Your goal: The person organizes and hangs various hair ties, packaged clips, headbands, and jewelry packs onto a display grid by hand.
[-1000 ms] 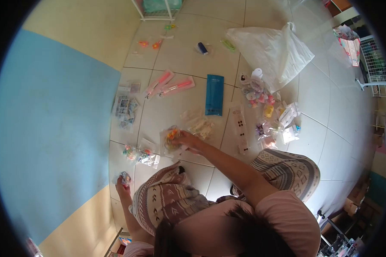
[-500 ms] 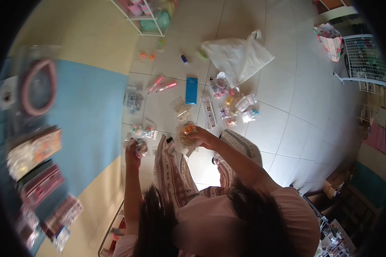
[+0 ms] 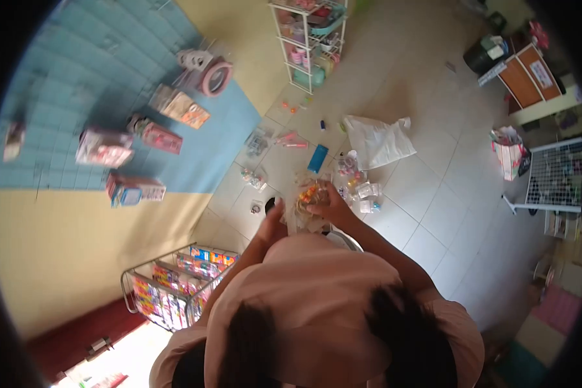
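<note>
My right hand (image 3: 328,202) is closed round a clear packet of orange and yellow items (image 3: 309,196), held above the floor in front of my body. Left of it, my left hand (image 3: 275,220) is raised with the thumb up; whether its fingers hold anything is hidden. Beyond the hands lie a blue packet (image 3: 317,158), pink items (image 3: 291,140) and a white plastic bag (image 3: 380,139). Small clear packets (image 3: 368,190) lie right of my right hand. Another packet of small coloured pieces (image 3: 253,178) rests on the floor further left.
A white shelf rack (image 3: 308,48) stands against the wall ahead. Packaged goods (image 3: 180,106) hang on the blue wall at the left. A metal rack of colourful packs (image 3: 174,284) is at the lower left. On the right are a white wire rack (image 3: 558,176) and a patterned bag (image 3: 507,153).
The view has turned and shifted back. My left hand has left the small packet at the left, which now lies on the floor, and is nearer my right hand. My right hand still holds its packet.
</note>
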The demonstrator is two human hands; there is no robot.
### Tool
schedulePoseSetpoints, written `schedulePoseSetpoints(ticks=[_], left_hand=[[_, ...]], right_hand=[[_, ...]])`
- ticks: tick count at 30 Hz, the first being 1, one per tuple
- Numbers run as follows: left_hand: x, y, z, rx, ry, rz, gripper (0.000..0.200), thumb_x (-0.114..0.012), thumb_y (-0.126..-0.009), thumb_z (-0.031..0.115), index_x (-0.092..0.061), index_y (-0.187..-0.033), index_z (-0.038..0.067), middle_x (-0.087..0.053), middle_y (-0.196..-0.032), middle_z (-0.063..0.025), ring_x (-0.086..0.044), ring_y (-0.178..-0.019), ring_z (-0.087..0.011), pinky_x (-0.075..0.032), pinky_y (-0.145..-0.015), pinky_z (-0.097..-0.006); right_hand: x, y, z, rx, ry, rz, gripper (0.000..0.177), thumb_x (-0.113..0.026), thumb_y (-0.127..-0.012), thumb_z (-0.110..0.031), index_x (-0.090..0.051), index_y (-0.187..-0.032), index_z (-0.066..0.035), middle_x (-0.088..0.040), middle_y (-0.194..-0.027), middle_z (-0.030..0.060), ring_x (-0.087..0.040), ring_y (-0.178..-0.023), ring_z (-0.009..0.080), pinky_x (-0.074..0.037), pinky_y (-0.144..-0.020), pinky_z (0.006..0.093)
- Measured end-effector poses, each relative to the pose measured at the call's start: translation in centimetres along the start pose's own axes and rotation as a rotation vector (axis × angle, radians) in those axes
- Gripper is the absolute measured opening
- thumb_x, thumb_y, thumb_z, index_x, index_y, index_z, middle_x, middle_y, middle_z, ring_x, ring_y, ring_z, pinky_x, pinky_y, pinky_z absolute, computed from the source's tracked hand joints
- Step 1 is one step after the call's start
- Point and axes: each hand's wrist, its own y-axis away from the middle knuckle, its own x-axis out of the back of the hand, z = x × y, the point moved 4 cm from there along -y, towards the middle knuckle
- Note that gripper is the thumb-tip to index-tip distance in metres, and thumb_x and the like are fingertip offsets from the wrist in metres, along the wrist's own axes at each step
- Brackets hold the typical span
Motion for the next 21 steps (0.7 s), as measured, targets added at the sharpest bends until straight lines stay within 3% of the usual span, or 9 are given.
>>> schedulePoseSetpoints(ticks=[2,3,10,11,14,17,18,20,21], left_hand=[[-1.0,1.8,0.5,-0.128,0.065,-0.019,0.065,-0.048,-0.091,0.05,-0.037,-0.138,0.007,-0.047,-0.135,-0.0139,-0.049,-0.12,-0.0346,-0.036,-0.103,-0.0488],[-1.0,2.3,0.5,-0.218,-0.054,-0.013,0.071,-0.048,-0.088,0.056,-0.036,-0.138,0.008,-0.049,-0.133,-0.0143,-0.047,-0.121,-0.035,-0.036,-0.103,-0.0506],[-1.8,5.7,0.4,-0.609,0.031,-0.262,0.077,-0.047,-0.086,0.062,-0.033,-0.14,0.009,-0.044,-0.138,-0.0138,-0.046,-0.124,-0.034,-0.034,-0.102,-0.0557],[-2.5,6.4,0.2,-0.702,0.096,-0.059,0.071,-0.047,-0.087,0.059,-0.039,-0.137,0.009,-0.054,-0.126,-0.013,-0.054,-0.113,-0.0314,-0.036,-0.099,-0.0564],[-1.3,6.2,-0.1,-0.521,0.267,-0.254,0.056,-0.049,-0.089,0.05,-0.049,-0.127,0.008,-0.062,-0.108,-0.0113,-0.06,-0.099,-0.028,-0.04,-0.096,-0.0546],[-2.7,6.2,-1.8,-0.558,0.295,0.078,0.035,-0.049,-0.091,0.035,-0.056,-0.112,0.008,-0.064,-0.093,-0.0084,-0.062,-0.077,-0.0223,-0.049,-0.084,-0.0465],[-1.0,5.4,-3.1,-0.6,0.263,0.041,0.031,-0.048,-0.091,0.031,-0.056,-0.109,0.006,-0.063,-0.089,-0.0074,-0.062,-0.076,-0.0224,-0.049,-0.08,-0.043],[-2.4,5.9,-3.9,-0.593,0.37,0.144,0.021,-0.049,-0.09,0.021,-0.057,-0.103,0.006,-0.063,-0.085,-0.0055,-0.06,-0.073,-0.0184,-0.05,-0.072,-0.0356],[-0.7,5.6,-4.8,-0.555,0.257,0.214,0.021,-0.048,-0.09,0.02,-0.057,-0.103,0.006,-0.063,-0.085,-0.0053,-0.06,-0.072,-0.0175,-0.05,-0.07,-0.0333]], right_hand=[[-0.5,0.4,-0.8,0.135,0.078,-0.044,0.068,-0.071,-0.076,-0.007,-0.032,-0.131,-0.001,-0.047,-0.123,0.0112,-0.051,-0.112,0.0201,-0.045,-0.093,0.0327],[-1.3,0.7,-1.9,0.173,0.053,-0.078,0.067,-0.07,-0.076,-0.006,-0.033,-0.131,-0.001,-0.048,-0.123,0.0112,-0.05,-0.113,0.0202,-0.044,-0.094,0.0325],[-6.2,1.4,-7.1,0.318,-0.114,-0.215,0.062,-0.063,-0.078,0.002,-0.033,-0.132,-0.002,-0.049,-0.123,0.0111,-0.05,-0.112,0.0175,-0.044,-0.095,0.0328],[-6.5,0.8,-7.0,0.334,-0.099,-0.249,0.063,-0.062,-0.079,0.004,-0.032,-0.133,-0.002,-0.049,-0.123,0.0105,-0.051,-0.111,0.0166,-0.045,-0.095,0.0329],[-7.7,-0.4,-7.5,0.406,0.015,-0.337,0.064,-0.064,-0.078,-0.001,-0.033,-0.134,-0.003,-0.049,-0.122,0.0095,-0.052,-0.109,0.0179,-0.045,-0.093,0.0319],[-7.6,-0.9,-6.7,0.276,0.101,-0.419,0.065,-0.065,-0.075,-0.006,-0.035,-0.133,-0.004,-0.048,-0.122,0.0089,-0.05,-0.113,0.0191,-0.045,-0.093,0.0331],[-7.2,-0.8,-5.7,0.134,0.039,-0.436,0.063,-0.064,-0.075,-0.006,-0.035,-0.132,-0.005,-0.048,-0.123,0.0093,-0.049,-0.114,0.0199,-0.044,-0.093,0.0325],[-6.9,-0.1,-5.2,-0.024,0.042,-0.467,0.064,-0.063,-0.076,-0.006,-0.033,-0.132,-0.006,-0.047,-0.123,0.0106,-0.05,-0.113,0.0214,-0.044,-0.094,0.0336],[-6.6,0.4,-4.0,-0.146,0.025,-0.47,0.065,-0.063,-0.076,-0.005,-0.032,-0.133,-0.006,-0.047,-0.123,0.0109,-0.05,-0.113,0.0218,-0.044,-0.094,0.0342]])
